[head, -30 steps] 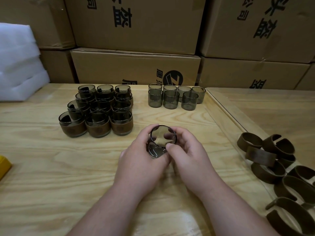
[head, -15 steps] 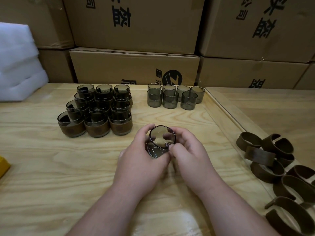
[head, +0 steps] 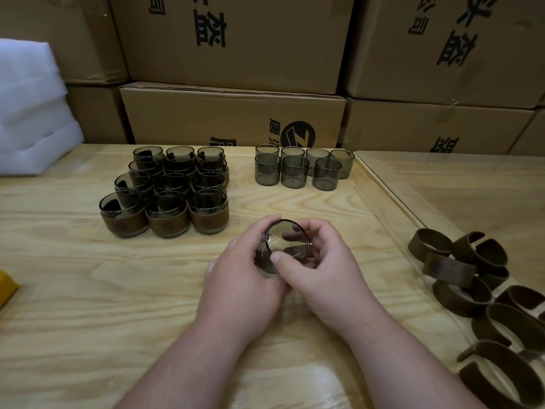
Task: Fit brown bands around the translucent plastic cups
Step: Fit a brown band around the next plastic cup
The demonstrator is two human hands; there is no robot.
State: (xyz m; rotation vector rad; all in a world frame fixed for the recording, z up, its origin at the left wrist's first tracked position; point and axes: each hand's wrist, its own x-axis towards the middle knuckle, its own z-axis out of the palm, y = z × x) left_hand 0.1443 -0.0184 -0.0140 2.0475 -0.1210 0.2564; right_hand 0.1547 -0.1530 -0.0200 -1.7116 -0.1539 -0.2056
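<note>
At centre frame both hands, the left hand (head: 241, 278) and right hand (head: 327, 273), curl round one translucent cup (head: 284, 246), tilted above the wooden table (head: 88, 290). No band shows on it; the loose brown bands (head: 460, 270) lie at right. Freeing a hand to reach them could let the smooth cup slip, I think.

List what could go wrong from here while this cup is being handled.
1. Both the left hand and the right hand hold the tilted cup above the table; it might slip and drop.
2. No band shows on it; the loose brown bands lie far right, so one hand must let go.
3. The stacked banded cups nearby could topple if bumped.
</note>
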